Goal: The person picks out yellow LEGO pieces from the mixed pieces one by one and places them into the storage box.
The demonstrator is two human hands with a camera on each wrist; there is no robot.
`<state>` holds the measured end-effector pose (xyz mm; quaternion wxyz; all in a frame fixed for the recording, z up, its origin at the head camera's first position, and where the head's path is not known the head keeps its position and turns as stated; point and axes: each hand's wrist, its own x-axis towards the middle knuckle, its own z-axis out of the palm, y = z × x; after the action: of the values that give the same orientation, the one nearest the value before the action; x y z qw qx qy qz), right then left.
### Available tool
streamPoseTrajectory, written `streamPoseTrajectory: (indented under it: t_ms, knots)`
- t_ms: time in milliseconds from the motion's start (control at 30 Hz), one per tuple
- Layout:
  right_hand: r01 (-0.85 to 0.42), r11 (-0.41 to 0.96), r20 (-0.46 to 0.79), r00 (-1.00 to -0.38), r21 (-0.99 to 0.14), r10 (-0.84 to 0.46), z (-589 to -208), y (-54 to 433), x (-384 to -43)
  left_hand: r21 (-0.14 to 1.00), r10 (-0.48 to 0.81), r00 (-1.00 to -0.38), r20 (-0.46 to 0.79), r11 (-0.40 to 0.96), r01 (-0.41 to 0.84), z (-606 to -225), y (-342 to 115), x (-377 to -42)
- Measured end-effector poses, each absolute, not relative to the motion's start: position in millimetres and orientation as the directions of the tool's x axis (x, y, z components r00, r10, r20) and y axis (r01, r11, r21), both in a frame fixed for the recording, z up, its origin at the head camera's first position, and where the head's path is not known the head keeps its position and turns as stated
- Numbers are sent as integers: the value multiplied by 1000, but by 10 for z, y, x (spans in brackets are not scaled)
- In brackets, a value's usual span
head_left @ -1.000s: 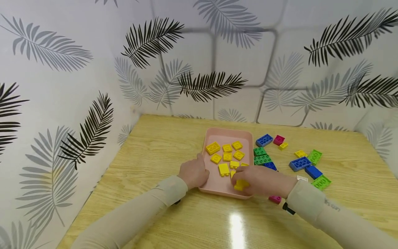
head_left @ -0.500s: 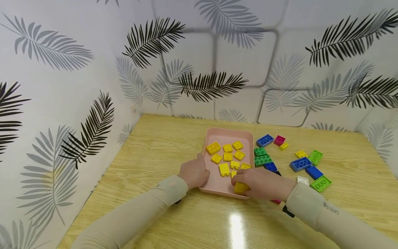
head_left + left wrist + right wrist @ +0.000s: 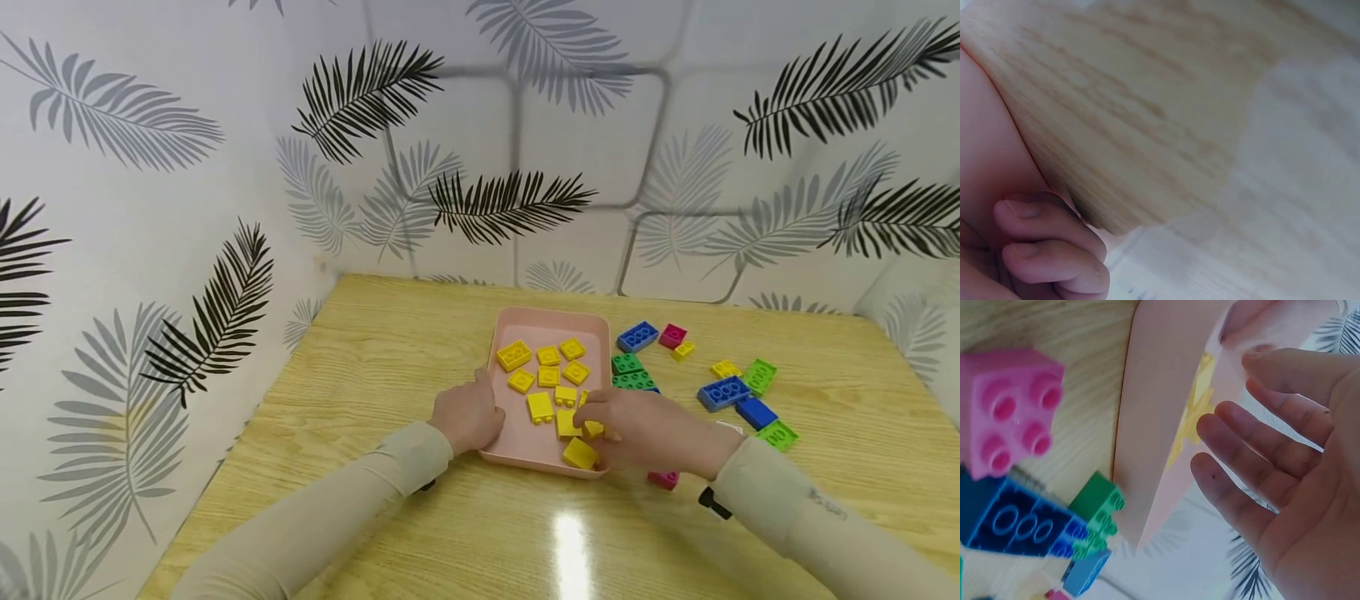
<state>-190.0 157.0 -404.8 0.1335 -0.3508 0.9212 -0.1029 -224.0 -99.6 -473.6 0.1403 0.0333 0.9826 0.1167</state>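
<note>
A pink tray (image 3: pixel 517 450) holds several yellow building bricks (image 3: pixel 540 407). My left hand (image 3: pixel 467 417) grips the tray's left rim near the front corner; in the left wrist view its fingers (image 3: pixel 1054 269) are curled. Over the tray's right side is my right hand (image 3: pixel 652 432), close above yellow bricks near the right wall. The right wrist view shows that hand (image 3: pixel 1297 500) with fingers spread loosely and nothing between them. One yellow brick (image 3: pixel 580 454) lies tilted in the front right corner, just left of the right hand, which hides part of the tray's right rim.
Right of the tray lie green bricks (image 3: pixel 628 364), blue bricks (image 3: pixel 723 393), lime bricks (image 3: pixel 761 377) and a red-pink brick (image 3: pixel 672 336). Close to the tray's side stands a pink brick (image 3: pixel 1013 406). A patterned wall (image 3: pixel 480 150) borders the wooden table (image 3: pixel 375 358) behind and at left.
My right hand has let go of the yellow brick in the front right corner and shifted slightly up and right. The left hand has stayed on the rim.
</note>
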Motion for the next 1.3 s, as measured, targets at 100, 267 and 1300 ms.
streamPoseTrajectory:
  t_ms: [100, 267, 1300]
  knots:
    - [-626, 727, -113, -731, -283, -674, -4014, 1668, -1929, 241, 96, -958, -271, 970, 29, -4737, -998, -2251]
    - [-616, 751, -41, -766, -236, -641, -3975, 1901, -2070, 234, 89, -960, -264, 972, 26, -4728, -999, -2271]
    - [-366, 922, -164, -909, -127, -383, -4298, 3199, -2860, 222, 118, -965, -235, 973, 65, -4716, -997, -2220]
